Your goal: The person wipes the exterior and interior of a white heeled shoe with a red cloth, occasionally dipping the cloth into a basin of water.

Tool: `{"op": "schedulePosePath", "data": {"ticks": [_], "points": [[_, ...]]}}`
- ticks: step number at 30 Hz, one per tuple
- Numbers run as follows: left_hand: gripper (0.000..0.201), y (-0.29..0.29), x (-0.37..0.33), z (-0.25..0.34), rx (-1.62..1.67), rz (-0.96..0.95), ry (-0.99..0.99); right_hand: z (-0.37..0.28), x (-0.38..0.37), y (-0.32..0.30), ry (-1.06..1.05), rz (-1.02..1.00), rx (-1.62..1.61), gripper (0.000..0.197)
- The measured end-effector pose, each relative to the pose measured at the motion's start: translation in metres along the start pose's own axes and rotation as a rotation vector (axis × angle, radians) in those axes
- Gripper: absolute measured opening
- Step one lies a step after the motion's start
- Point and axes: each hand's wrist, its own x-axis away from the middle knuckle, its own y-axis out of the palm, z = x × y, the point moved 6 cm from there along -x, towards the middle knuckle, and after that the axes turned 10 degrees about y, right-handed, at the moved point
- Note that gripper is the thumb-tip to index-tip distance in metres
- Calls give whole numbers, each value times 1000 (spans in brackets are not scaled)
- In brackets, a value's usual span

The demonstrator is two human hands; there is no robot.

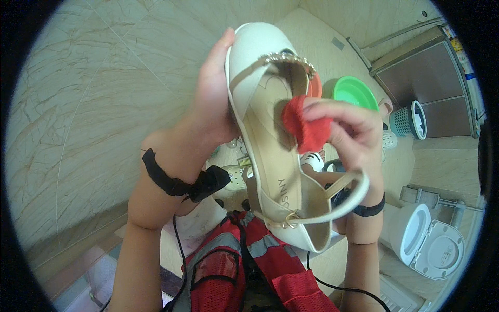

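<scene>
A white ankle-strap shoe (252,46) with a decorated band across its front opening is held up before me, toe away and insole facing me. My left hand (212,88) grips it along the left side near the toe; most of those fingers are hidden behind the shoe. Between the fingers and thumb of my right hand (353,127) is a bunched red cloth (306,125), over the right edge of the shoe opening. Whether the cloth touches the insole, I cannot tell. The white strap (343,208) loops out over the heel, near my right wrist.
Beyond my right hand stand a green basin (356,92), an orange basin (315,86) partly hidden by the shoe, and a teal basket (408,122). A toilet (418,234) with its lid up is at the right. A pale clog (236,178) lies below the shoe. A marbled wall (99,104) rises at the left.
</scene>
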Motion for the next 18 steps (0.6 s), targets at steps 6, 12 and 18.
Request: {"op": "schedulePosePath", "data": {"ticks": [6, 12, 18], "points": [[56, -7, 4, -9, 399, -129, -212, 33, -1, -9, 224, 87, -802, 32], [51, -2, 8, -3, 478, -227, -251, 30, -4, -2, 106, -67, -1048, 42], [45, -16, 2, -18, 420, -17, -259, 27, 2, -5, 16, -121, -1141, 44]]}}
